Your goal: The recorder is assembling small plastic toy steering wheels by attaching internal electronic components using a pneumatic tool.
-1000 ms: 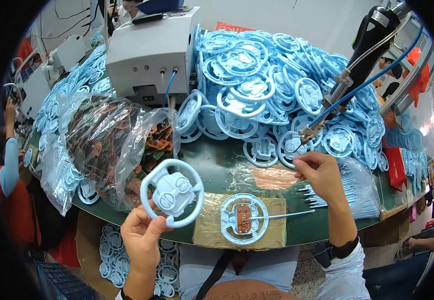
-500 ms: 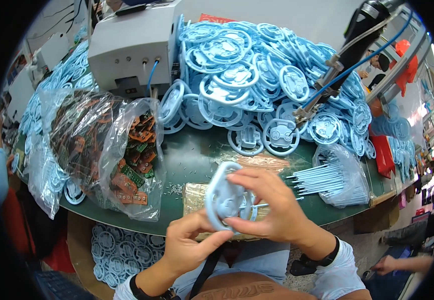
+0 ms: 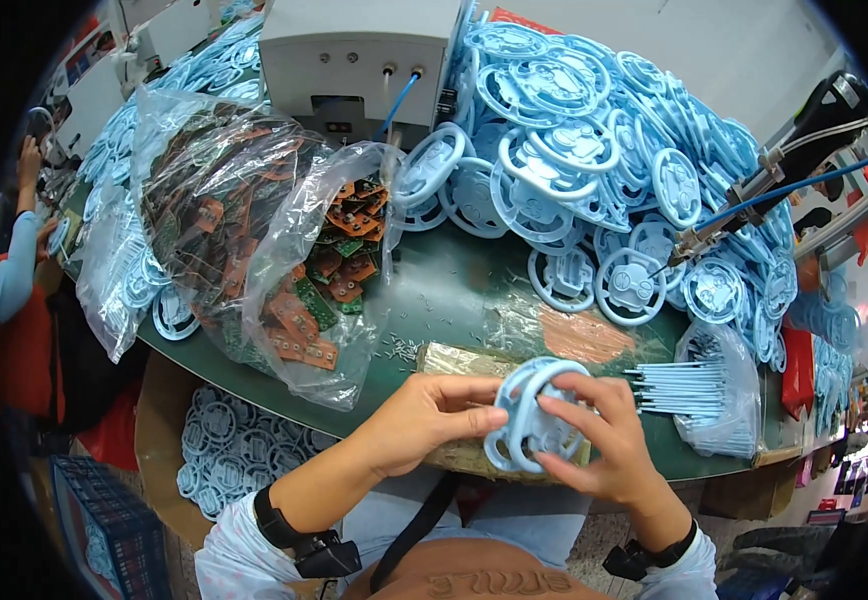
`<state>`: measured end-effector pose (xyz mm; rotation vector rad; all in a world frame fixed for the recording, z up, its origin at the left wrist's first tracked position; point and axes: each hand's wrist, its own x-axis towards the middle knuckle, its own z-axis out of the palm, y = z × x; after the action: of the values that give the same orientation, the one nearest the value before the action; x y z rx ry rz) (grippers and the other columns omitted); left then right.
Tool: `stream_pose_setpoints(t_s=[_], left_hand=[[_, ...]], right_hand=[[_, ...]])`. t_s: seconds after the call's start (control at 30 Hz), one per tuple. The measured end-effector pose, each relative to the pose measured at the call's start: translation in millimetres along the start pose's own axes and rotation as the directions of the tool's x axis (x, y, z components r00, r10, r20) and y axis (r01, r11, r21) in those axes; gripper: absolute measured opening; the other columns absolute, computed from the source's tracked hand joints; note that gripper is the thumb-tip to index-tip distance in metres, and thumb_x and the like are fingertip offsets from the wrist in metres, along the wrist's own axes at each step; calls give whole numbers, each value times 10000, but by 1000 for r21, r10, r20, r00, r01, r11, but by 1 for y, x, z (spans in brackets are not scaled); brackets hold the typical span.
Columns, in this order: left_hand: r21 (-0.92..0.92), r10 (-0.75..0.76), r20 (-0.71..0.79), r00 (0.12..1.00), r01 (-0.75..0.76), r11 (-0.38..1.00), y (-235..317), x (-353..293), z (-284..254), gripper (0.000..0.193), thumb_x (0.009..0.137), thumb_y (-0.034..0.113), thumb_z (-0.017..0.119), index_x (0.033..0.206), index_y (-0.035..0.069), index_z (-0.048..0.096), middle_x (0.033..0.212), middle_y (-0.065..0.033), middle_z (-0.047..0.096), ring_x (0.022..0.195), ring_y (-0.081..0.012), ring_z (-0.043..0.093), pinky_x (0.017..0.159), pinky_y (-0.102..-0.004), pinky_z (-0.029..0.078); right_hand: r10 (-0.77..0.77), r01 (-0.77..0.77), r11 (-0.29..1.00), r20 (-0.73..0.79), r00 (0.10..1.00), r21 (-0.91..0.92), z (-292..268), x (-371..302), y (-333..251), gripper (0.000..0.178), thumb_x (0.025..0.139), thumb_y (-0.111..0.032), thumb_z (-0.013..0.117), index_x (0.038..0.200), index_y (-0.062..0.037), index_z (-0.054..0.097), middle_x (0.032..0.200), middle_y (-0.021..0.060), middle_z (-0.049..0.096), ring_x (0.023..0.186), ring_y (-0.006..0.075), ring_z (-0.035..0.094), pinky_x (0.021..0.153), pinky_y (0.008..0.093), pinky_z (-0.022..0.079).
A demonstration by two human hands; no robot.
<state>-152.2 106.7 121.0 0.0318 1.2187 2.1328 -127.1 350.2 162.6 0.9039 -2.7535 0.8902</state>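
The left hand (image 3: pixel 439 418) and right hand (image 3: pixel 604 440) grip tilted light-blue plastic steering-wheel shells (image 3: pixel 524 425) above a taped pad (image 3: pixel 464 361) (loose small screws (image 3: pixel 401 348) lie beside it).

Pale blue plastic wheel part (image 3: pixel 524 425): round rim, moulded centre. I had it raised at the near side, right of middle, between my left hand (image 3: pixel 426 422) and right hand (image 3: pixel 614 448). Tilted steeply. Two curved rims showed close together; whether joined, I could not tell. Centre partly covered by the right hand.
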Motion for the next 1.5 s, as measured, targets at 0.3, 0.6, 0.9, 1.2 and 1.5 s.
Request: stream_pose_setpoints(t_s=[0.3,0.6,0.9,1.2,1.5], left_hand=[[-237,-47,195,980,94,967,-12,-4,1,340,907,52,699,1229,-39,640,1109,-125,700,984,-152,678,889,-289,560],[-260,43,203,978,11,965,-19,-9,3,306,888,62,725,1175,-27,666,1080,-128,709,932,-161,695,833,-286,579],[208,53,28,998,-58,977,13,-30,20,274,868,88,755,1090,-33,648,1047,-119,698,924,-153,690,825,-287,572],[4,254,2,967,-254,967,3,-29,16,577,882,-19,684,1400,-32,430,1203,-117,627,1073,-168,630,932,-305,533],[665,423,181,888,-427,613,4,2,0,543,914,69,601,1444,98,488,1357,-164,558,1152,-278,582,975,-364,469]], right_hand=[[-131,131,991,-18,991,-15,-15,1,-21,628,589,-127,843,1198,-174,700,1256,94,599,1005,270,561,855,376,451],[-153,153,987,-7,988,48,-11,0,-25,652,583,-129,848,1213,-184,693,1254,105,599,1009,274,569,861,381,453],[-210,211,975,17,978,-71,-6,-1,-29,486,676,-116,812,1149,-145,705,1230,120,595,994,261,580,805,364,489],[668,-236,131,90,738,963,22,0,-39,178,843,16,747,1005,26,674,964,78,668,964,161,632,802,276,519],[-21,26,1000,-355,935,10,-7,9,1,175,757,-6,766,921,-3,705,918,114,683,791,203,636,670,337,496]])
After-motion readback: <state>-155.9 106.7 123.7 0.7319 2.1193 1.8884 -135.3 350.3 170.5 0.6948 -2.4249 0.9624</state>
